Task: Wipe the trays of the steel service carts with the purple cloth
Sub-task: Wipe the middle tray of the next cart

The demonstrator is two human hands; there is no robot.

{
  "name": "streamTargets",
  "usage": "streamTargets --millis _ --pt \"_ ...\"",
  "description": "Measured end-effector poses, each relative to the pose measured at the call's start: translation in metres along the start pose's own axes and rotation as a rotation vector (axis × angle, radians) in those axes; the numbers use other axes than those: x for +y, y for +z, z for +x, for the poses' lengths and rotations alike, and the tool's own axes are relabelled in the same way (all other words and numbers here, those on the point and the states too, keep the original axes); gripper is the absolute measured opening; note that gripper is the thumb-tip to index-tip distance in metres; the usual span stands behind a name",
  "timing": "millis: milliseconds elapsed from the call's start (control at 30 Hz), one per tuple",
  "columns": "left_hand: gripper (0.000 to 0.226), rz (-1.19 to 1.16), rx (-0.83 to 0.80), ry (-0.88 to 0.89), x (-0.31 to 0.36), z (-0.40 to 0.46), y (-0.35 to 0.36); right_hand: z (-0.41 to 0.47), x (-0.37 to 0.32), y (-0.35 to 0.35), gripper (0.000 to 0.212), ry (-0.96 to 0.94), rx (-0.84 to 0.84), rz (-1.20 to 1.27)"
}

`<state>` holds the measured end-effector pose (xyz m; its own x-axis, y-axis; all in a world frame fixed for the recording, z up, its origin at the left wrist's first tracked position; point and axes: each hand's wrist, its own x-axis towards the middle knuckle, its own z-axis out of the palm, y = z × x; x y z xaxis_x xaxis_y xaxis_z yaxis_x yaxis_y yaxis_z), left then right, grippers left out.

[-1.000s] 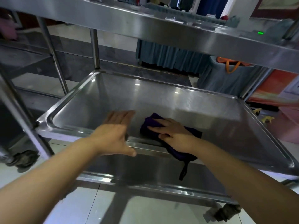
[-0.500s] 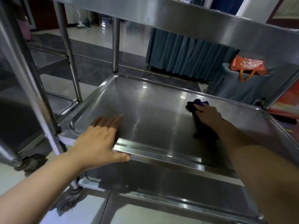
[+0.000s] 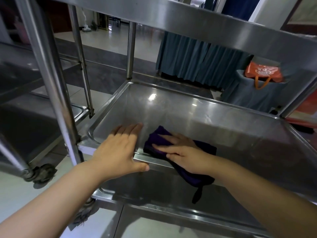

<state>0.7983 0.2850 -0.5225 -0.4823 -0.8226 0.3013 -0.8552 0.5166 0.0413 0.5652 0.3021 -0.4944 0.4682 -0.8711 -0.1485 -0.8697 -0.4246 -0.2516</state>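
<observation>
The middle steel tray [image 3: 197,115] of the service cart fills the centre of the view. My right hand [image 3: 181,152] presses flat on the purple cloth [image 3: 158,142] at the tray's near rim, and part of the cloth [image 3: 193,177] hangs over the front edge with a dark loop dangling. My left hand [image 3: 118,148] lies flat on the near left corner of the same tray, thumb hooked under the rim, fingers apart, right beside the cloth. The lower tray [image 3: 154,191] shows under the rim.
The top tray's edge [image 3: 205,19] runs overhead. A steel upright post [image 3: 51,79] stands close at left, with a second cart [image 3: 25,100] and its caster [image 3: 42,172] beyond. Blue skirted tables [image 3: 197,55] and an orange bag [image 3: 262,73] are behind the cart.
My right hand has dragged the cloth from the far right of the tray back to the near rim beside my left hand. The left hand has stayed on the front left corner.
</observation>
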Motion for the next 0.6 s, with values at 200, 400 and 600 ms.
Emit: streamTargets --millis 200,400,600 --pt "0.074 0.051 -0.005 0.041 -0.049 -0.032 -0.001 0.037 0.035 -0.011 0.047 0.058 0.082 -0.055" --pt "0.061 -0.063 0.101 0.040 -0.057 -0.042 0.009 0.108 0.100 -0.030 0.043 0.393 0.265 -0.093" --pt "0.036 -0.264 0.439 -0.003 -0.067 -0.060 0.024 0.137 0.072 -0.026 0.046 0.446 0.291 -0.226"
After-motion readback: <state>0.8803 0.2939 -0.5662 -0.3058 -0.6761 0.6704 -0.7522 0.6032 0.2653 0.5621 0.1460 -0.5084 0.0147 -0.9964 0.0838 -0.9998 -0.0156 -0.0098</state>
